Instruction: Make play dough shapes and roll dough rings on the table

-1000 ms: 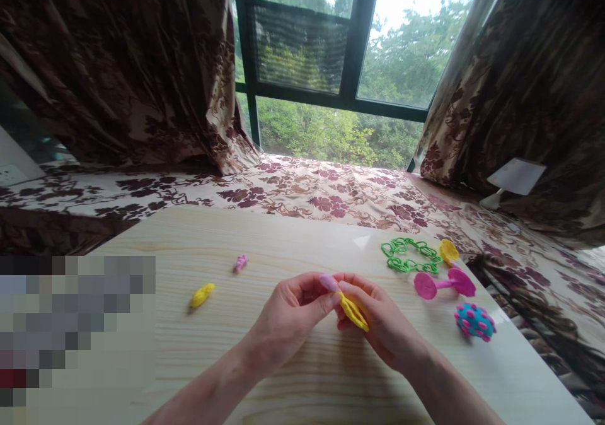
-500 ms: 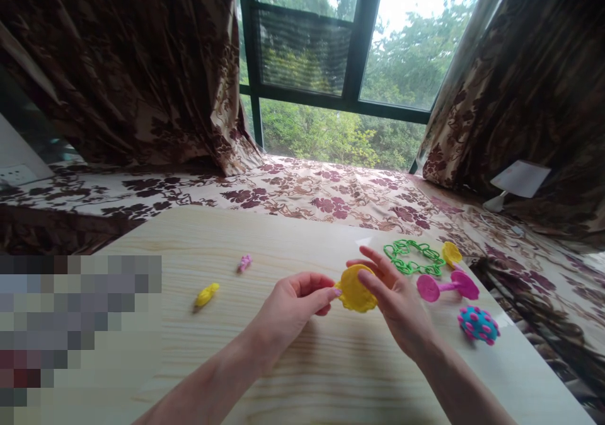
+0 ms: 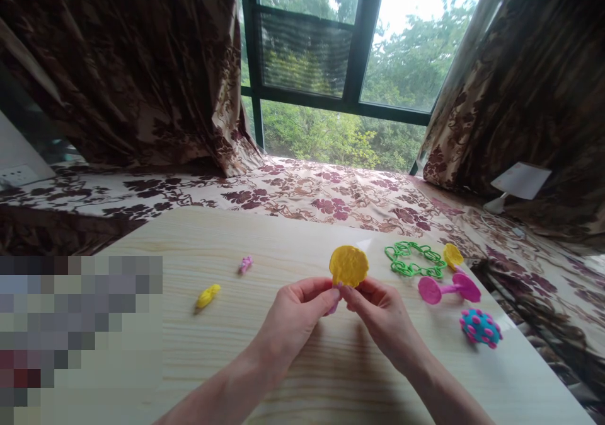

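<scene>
Held up over the table is a flat, round yellow clay disc point(image 3: 348, 265) with a slightly wavy rim. My left hand point(image 3: 302, 308) pinches its lower left edge between thumb and fingers. From the other side, my right hand point(image 3: 380, 311) pinches the bottom of the disc, its thumb almost touching the left thumb. A bit of pale purple shows just under the fingertips; I cannot tell whether it is clay. Left of the hands lie a small yellow clay lump point(image 3: 208, 296) and a smaller pink clay piece point(image 3: 246, 264).
On the right of the wooden table point(image 3: 283, 239) lie a green ring of linked loops point(image 3: 394, 266), a pink dumbbell shape point(image 3: 447, 289), a blue lump with pink dots point(image 3: 481, 328) and another yellow piece point(image 3: 452, 256). A lamp point(image 3: 520, 180) stands beyond.
The yellow disc has been raised and turned more upright. My right hand has moved from its face down to its lower edge, its spread fingers now closed in.
</scene>
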The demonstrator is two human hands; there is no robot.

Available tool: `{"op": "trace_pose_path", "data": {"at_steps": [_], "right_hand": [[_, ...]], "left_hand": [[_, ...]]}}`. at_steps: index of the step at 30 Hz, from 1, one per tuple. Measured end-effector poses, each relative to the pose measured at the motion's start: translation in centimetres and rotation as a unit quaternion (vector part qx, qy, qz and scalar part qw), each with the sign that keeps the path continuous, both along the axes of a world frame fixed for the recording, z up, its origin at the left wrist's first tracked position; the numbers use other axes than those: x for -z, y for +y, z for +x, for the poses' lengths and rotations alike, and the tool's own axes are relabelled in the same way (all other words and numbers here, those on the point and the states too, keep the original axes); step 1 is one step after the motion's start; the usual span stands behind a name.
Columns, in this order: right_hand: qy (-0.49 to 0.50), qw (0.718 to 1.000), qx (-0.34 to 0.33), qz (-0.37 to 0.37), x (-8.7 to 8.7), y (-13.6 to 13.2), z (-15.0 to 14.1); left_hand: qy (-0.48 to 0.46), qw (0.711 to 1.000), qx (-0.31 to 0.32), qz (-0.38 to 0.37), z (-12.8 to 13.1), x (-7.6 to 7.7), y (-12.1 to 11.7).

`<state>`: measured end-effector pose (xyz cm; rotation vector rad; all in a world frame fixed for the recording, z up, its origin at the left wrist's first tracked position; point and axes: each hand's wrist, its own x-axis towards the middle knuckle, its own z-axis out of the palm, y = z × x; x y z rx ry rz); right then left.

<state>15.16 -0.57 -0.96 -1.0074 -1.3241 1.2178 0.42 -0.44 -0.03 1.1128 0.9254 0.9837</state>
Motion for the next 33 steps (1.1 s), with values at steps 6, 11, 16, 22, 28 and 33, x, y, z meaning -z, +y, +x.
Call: {"op": "trace_pose_path", "data": {"at_steps": [6,11,16,22,28,33], "right_hand": [[0.006,1.000,-0.006,0.019,0.0,0.0,-0.1],[-0.007,1.000,-0.019,0.019,0.0,-0.2,-0.4],[-0.012,1.000,-0.027,0.008,-0.2,-0.1,-0.1],[-0.024,0.999,-0.011,-0.019,-0.4,0.1,0.7],[-0.027,1.000,-0.008,-0.006,-0.5,-0.1,0.3],[-0.047,0.999,-0.021,-0.004,-0.5,-0.4,-0.2]], "left_hand": [[0.098,0.993,-0.005,0.064,-0.1,-0.2,-0.1],[0.116,0.986,-0.006,0.115,-0.1,-0.3,-0.3],[0.107,0.992,-0.009,0.071,0.1,0.0,-0.2],[0.092,0.995,-0.005,0.033,0.1,0.0,-0.1],[0.083,0.996,-0.012,0.032,0.1,-0.2,0.0],[0.075,0.996,-0.019,0.031,-0.1,0.1,0.2]]}}
